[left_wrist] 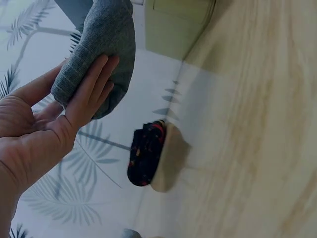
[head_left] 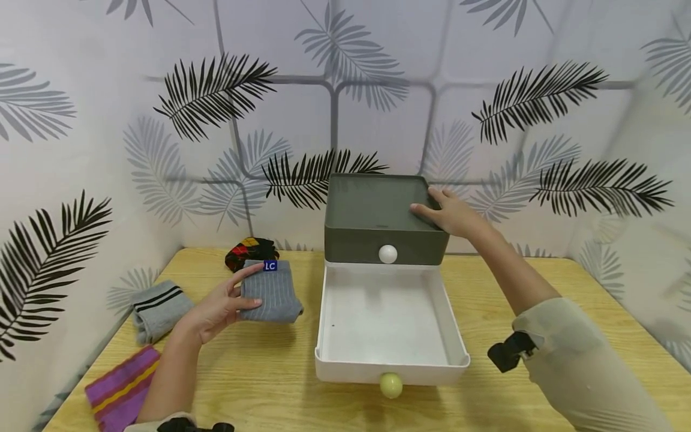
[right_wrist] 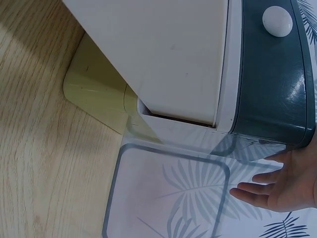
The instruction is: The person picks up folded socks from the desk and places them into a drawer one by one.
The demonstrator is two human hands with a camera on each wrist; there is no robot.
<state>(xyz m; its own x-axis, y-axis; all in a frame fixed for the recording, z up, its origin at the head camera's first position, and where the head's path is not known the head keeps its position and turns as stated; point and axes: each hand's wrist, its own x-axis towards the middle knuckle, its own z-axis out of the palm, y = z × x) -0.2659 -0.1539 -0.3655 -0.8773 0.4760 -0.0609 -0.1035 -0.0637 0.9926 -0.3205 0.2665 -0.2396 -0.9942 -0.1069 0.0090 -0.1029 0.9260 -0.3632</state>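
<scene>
In the head view my left hand [head_left: 216, 309] holds a folded grey sock [head_left: 270, 294] with a blue "LC" label, thumb on the near side. The left wrist view shows the fingers against the sock's [left_wrist: 106, 54] underside. To its right is a small drawer cabinet with a dark grey top [head_left: 372, 201]. My right hand [head_left: 453, 213] rests at the cabinet's upper right edge, thumb on the top. In the right wrist view that hand's [right_wrist: 287, 183] fingers extend along the side. The lower white drawer [head_left: 385, 318] is pulled out, with nothing inside but a tiny dark speck.
Behind the held sock lies a black, red and yellow sock [head_left: 251, 252]. A grey sock with black stripes [head_left: 162, 309] and a purple striped one [head_left: 124, 390] lie at the left of the wooden table [head_left: 259, 384]. A leaf-patterned curtain [head_left: 378, 120] closes off the back.
</scene>
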